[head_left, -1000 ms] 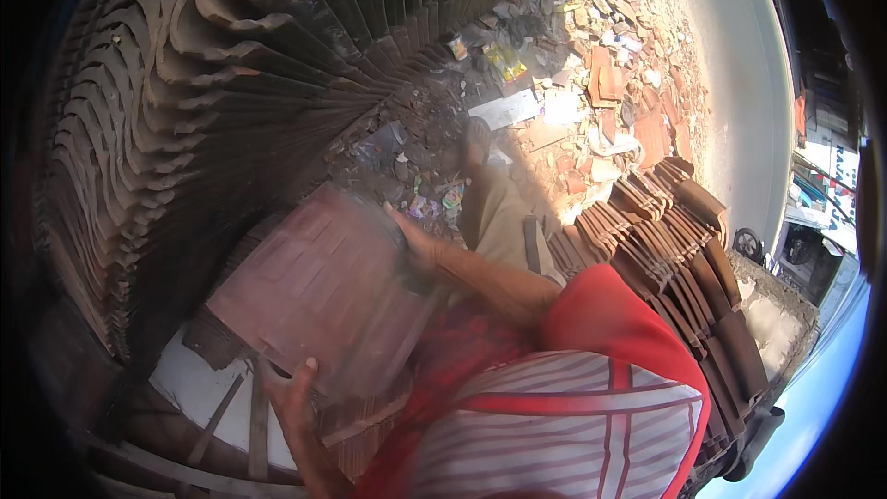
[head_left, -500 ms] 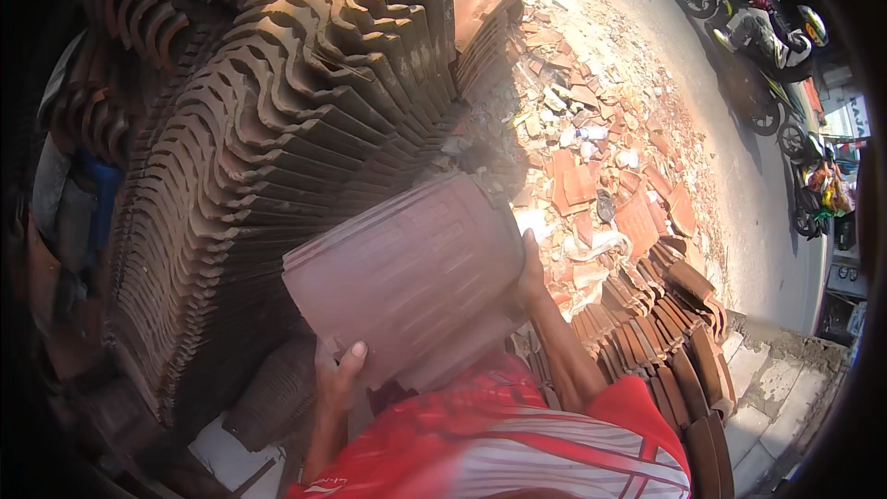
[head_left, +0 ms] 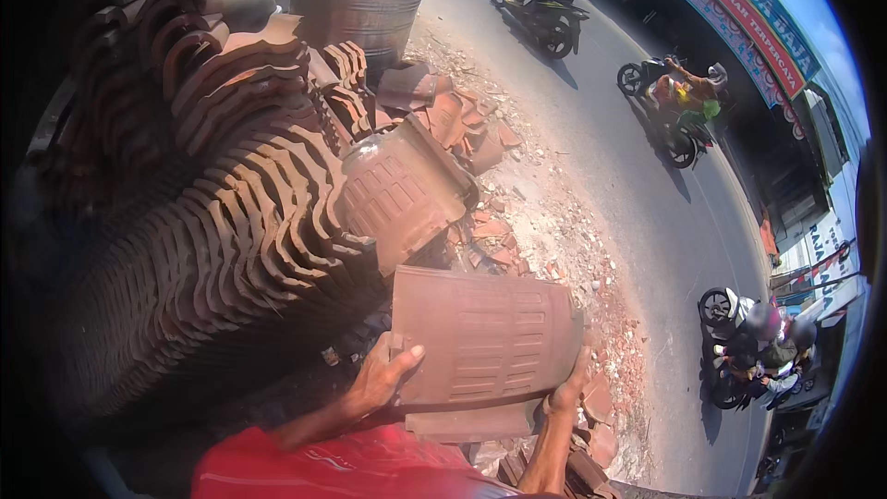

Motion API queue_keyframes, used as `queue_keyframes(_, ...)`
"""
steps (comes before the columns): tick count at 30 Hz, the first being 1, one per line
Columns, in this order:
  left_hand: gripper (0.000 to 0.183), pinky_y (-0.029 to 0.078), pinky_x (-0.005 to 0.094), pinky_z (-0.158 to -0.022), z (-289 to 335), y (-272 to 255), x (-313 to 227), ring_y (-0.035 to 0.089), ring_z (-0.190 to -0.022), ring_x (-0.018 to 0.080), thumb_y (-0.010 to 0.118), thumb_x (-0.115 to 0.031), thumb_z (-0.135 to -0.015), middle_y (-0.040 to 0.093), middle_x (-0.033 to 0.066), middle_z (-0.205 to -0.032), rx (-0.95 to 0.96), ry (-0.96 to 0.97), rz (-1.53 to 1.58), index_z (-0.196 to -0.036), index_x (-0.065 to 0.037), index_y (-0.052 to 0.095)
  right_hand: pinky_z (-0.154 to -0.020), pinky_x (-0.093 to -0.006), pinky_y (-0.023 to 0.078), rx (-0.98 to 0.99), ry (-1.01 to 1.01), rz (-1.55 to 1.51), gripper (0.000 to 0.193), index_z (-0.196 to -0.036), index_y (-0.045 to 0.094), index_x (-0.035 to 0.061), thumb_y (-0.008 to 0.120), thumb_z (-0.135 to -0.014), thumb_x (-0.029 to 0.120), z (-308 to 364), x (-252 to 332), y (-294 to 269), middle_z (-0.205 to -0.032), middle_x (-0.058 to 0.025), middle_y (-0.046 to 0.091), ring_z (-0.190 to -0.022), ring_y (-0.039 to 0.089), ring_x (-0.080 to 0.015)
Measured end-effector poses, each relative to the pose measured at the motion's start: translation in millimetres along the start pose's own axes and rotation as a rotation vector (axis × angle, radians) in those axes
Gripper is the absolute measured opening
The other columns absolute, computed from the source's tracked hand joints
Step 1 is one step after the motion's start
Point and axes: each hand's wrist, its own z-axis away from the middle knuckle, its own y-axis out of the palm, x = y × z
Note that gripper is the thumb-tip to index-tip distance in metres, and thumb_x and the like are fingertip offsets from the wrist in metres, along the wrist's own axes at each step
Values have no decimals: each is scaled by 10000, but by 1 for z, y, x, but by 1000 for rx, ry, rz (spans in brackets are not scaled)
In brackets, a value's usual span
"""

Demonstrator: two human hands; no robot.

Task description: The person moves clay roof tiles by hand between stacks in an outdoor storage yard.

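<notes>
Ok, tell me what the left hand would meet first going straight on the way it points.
The grooved roof tile that the left hand holds; beyond that, perhaps the roadside rubble, though depth is unclear.

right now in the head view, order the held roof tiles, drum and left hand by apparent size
1. Held roof tiles
2. Drum
3. Left hand
The drum stands farther off; true sizes may differ.

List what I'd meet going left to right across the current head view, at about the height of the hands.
Row of stacked tiles, left hand, held roof tiles, right hand, broken tile rubble, road, motorcycle with riders.
</notes>
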Motion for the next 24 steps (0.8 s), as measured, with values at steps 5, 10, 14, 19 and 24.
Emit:
queue_keyframes(5,648,461,382,-901,-84,19,14,581,-1037,241,579,-503,-918,606,168,-1083,-218,-334,35,-1253,49,522,-1144,-392,314,-62,198,121,694,-1488,391,13,381,-1039,542,-87,14,0,-1493,-133,439,-1358,428,-258)
queue_keyframes(10,714,413,385,-1015,-133,41,13,536,-1159,277,552,-536,-931,561,207,-1232,-440,-257,202,-1311,65,487,-1167,-392,284,53,243,209,759,-1494,368,-9,440,-1007,568,-182,66,89,-1511,-164,413,-1382,404,-265)
queue_keyframes(14,690,415,360,-1013,-176,67,52,541,-1167,237,481,-529,-985,568,165,-1256,-731,-187,457,-1348,58,474,-764,-312,414,174,335,548,629,-1087,608,23,536,-936,629,-303,60,102,-960,-27,595,-861,526,-146)
queue_keyframes(19,615,474,369,-988,-220,107,51,601,-1132,238,428,-510,-1023,612,140,-1225,-1003,-51,792,-1336,14,504,-597,-306,397,862,104,1083,695,-928,672,-13,617,-848,676,-396,81,242,-728,-31,581,-648,501,-154)
queue_keyframes(24,695,448,397,-1043,-271,128,57,520,-1249,245,372,-603,-1017,507,109,-1377,-1366,92,949,-1436,-50,394,-809,-367,519,1325,-18,1199,829,-1101,716,-64,669,-782,700,-418,51,366,-912,-191,715,-881,688,-265)
